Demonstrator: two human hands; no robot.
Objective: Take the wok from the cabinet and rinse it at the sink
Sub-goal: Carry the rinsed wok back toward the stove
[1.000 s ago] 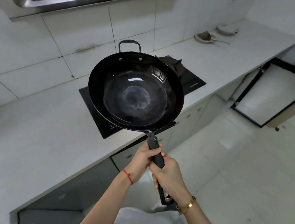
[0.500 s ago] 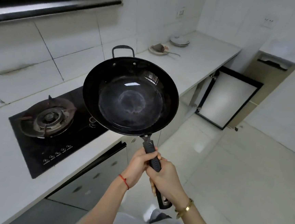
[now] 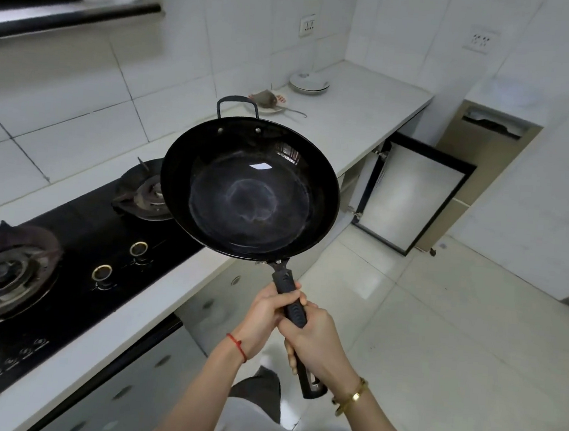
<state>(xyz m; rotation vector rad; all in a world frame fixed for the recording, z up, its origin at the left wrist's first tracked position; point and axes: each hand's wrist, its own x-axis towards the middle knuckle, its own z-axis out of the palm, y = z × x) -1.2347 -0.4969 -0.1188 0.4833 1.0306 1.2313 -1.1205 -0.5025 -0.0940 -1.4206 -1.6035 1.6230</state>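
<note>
**Wok held in the air beside the stove**

Both hands gripped the long handle (image 3: 291, 305) of the black wok (image 3: 249, 188): the left hand (image 3: 267, 320) higher, the right hand (image 3: 317, 338) below, its fingers hidden underneath. The wok hung over the counter (image 3: 353, 118) edge, covering part of the gas stove (image 3: 65, 265), whose left side was cut off. No sink showed.

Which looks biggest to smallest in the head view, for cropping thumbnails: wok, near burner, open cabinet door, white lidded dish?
1. wok, enlarged by nearness
2. open cabinet door
3. near burner, cut off by the edge, so unsure against the door
4. white lidded dish
</note>
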